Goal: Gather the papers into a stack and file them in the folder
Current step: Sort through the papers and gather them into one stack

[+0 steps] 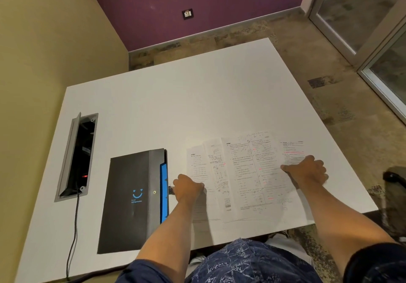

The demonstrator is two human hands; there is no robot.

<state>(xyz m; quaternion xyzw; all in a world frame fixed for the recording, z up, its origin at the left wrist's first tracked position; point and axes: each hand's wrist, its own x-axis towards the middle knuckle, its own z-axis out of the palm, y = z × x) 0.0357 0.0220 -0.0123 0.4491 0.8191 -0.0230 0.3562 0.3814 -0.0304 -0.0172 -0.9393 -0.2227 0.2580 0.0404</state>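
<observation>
The papers (243, 177) lie fanned out and overlapping in the lower right of the frame, on the near half of the white table (175, 107), several printed sheets with pencil scribbles and pink highlighter marks. The left hand (189, 188) rests on the left edge of the spread, fingers curled under into a loose fist against the sheets; whether it pinches a page I cannot tell. The right hand (307, 170) sits on the right side of the spread, knuckles up and fingers bent down onto the paper, pressing rather than clearly gripping. Just left of the papers, near the left hand, lies the black folder (131, 199), closed, with a blue smiley on its cover and a blue strip showing along its right edge. Farther left, a grey cable box (75, 157) is set into the tabletop with its lid propped up, and a dark cord (73, 234) runs from it toward the near edge. Beyond the table, a purple wall (197, 1) carries a small socket (187, 14).
</observation>
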